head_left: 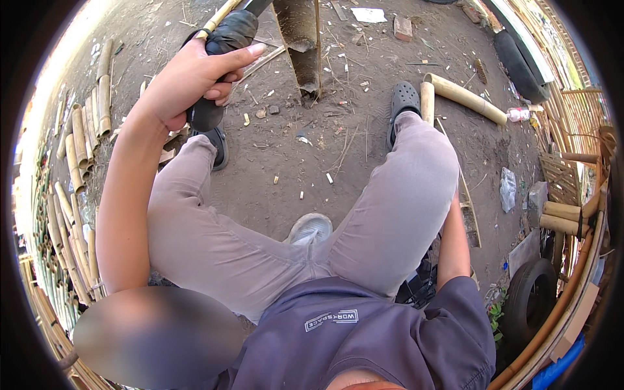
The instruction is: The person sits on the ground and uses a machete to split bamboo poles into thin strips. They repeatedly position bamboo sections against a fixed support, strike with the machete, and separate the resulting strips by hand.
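Note:
My left hand (195,78) is raised at the upper left, its fingers wrapped round a bulky black grip (233,32) that joins a dark flat metal part at the picture's top edge. The black grip's rounded lower end sticks out below my fist. A pale bamboo stick (220,17) runs up from the same hand; whether my fingers hold it too I cannot tell. Beyond lies a split, hollow piece of dark-stained bamboo (299,55), its lower end at the dirt. My right forearm (455,250) passes down beside my right thigh, which hides the hand.
Cut bamboo tubes (78,140) are heaped along the left. More bamboo (465,97) lies by my right shoe (404,101). Old tyres (530,302), a clear plastic bag (507,188) and a bamboo wall line the right. A brick (402,28) and scraps are scattered on the dirt.

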Available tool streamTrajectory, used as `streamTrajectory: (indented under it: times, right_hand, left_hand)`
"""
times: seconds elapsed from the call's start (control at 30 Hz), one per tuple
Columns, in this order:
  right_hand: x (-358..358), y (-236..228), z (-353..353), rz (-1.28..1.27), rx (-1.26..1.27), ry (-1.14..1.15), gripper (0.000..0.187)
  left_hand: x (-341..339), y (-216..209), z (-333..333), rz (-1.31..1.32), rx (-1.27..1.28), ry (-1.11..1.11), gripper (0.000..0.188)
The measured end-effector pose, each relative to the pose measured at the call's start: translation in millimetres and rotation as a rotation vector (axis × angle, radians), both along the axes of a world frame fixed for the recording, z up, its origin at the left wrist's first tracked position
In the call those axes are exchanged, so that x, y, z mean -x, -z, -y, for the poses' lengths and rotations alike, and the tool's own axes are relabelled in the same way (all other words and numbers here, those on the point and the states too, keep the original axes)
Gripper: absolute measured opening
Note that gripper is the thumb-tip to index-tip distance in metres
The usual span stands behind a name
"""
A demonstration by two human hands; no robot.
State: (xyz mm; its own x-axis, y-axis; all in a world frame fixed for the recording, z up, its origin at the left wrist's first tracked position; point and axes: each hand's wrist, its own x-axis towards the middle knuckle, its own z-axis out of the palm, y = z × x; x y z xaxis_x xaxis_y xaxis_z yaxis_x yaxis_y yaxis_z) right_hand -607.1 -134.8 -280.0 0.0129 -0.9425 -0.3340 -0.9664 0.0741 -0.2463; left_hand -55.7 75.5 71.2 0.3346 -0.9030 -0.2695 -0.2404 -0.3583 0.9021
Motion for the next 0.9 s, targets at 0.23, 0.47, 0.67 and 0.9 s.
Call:
streamTrajectory:
  times: [0.23, 0.47, 0.67, 0.9]
  right_hand:
    - [-17.8, 24.8, 4.6, -0.025, -0.090, -0.188, 0.046]
    - [-42.2, 28.1, -13.0, 0.146, -0.114, -0.106, 0.047]
    - [-45.7, 11.1, -9.5, 0.645, -0.178, 0.039, 0.047]
    - [-18.3, -32.0, -10.0, 1.254, -0.677, 0.542, 0.049]
  left_hand:
    - [0.0, -3.8, 1.7, -0.026, 0.005, -0.004, 0.041]
    - [-3.2, -0.3, 3.1, 0.018, -0.076, 0.001, 0.040]
    - [-3.9, 0.9, 2.1, -0.021, -0.027, 0.009, 0.039]
    - [-4.3, 3.0, 4.4, -0.020, -0.015, 0.028, 0.038]
